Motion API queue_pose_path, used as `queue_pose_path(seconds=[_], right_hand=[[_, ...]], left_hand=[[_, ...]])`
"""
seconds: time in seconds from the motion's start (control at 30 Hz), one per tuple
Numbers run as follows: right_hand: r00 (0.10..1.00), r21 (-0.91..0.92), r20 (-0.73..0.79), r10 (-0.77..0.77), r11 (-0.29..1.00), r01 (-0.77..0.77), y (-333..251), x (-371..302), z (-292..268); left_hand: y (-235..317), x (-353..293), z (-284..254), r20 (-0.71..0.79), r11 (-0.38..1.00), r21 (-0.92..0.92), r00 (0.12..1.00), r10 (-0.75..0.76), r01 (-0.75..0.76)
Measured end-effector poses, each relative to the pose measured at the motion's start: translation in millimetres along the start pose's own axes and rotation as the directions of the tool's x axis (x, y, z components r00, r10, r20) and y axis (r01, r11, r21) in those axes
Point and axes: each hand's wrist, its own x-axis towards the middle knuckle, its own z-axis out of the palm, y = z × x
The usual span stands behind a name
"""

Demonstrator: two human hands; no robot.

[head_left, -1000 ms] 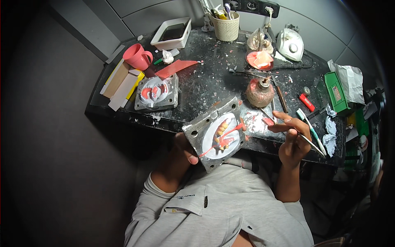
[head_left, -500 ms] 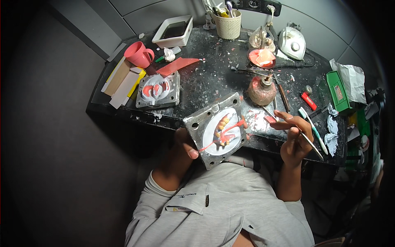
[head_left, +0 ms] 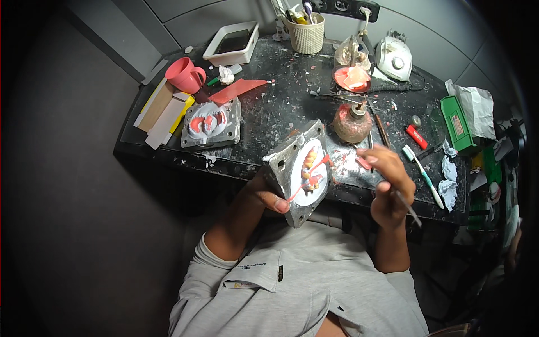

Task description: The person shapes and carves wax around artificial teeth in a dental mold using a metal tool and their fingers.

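Note:
My left hand (head_left: 272,197) grips a metal dental flask half (head_left: 283,175) by its lower left edge, tilted up in front of my chest. White plaster (head_left: 301,190) fills the flask, with yellowish teeth and red-pink wax strips (head_left: 321,164) set on it. To its right, my right hand (head_left: 391,182) is closed round a thin metal wax tool (head_left: 410,210), whose back end sticks out below the palm; its tip is hidden or blurred. Beyond that hand stands a round spirit burner (head_left: 352,124) with a metal neck. Another flask half (head_left: 212,126) with plaster and red wax lies on the bench at left.
Behind the left flask are a red wax sheet (head_left: 240,90), a pink mug (head_left: 186,75) and a white tray (head_left: 231,44) of dark liquid. A dish of pink wax (head_left: 352,78), a red lighter (head_left: 417,137), a toothbrush (head_left: 423,177) and a green box (head_left: 457,124) occupy the right side.
The flask in my left hand has turned more edge-on and shifted slightly right. My right hand has moved a little left and its fingers have curled, with the tool swinging steeper.

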Motion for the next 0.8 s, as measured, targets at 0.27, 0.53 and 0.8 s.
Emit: queue_pose_path(seconds=[0.27, 0.53, 0.8], right_hand=[[0.93, -0.117, 0.346, -0.121, 0.978, 0.171, -21.5, 24.5, 21.1], [0.989, -0.058, 0.13, -0.073, 0.995, 0.081, -30.8, 44.7, 20.1], [0.932, -0.062, 0.308, -0.193, 0.973, 0.222, -23.0, 54.4, 29.1]], left_hand=[[11.1, 5.3, 4.5, -0.008, 0.994, 0.1, 0.999, -0.047, 0.048], [14.9, 11.2, 17.6, -0.06, 0.99, 0.143, 0.998, -0.015, 0.023], [13.1, 10.8, 8.3, -0.058, 0.999, 0.037, 0.998, -0.001, 0.003]])
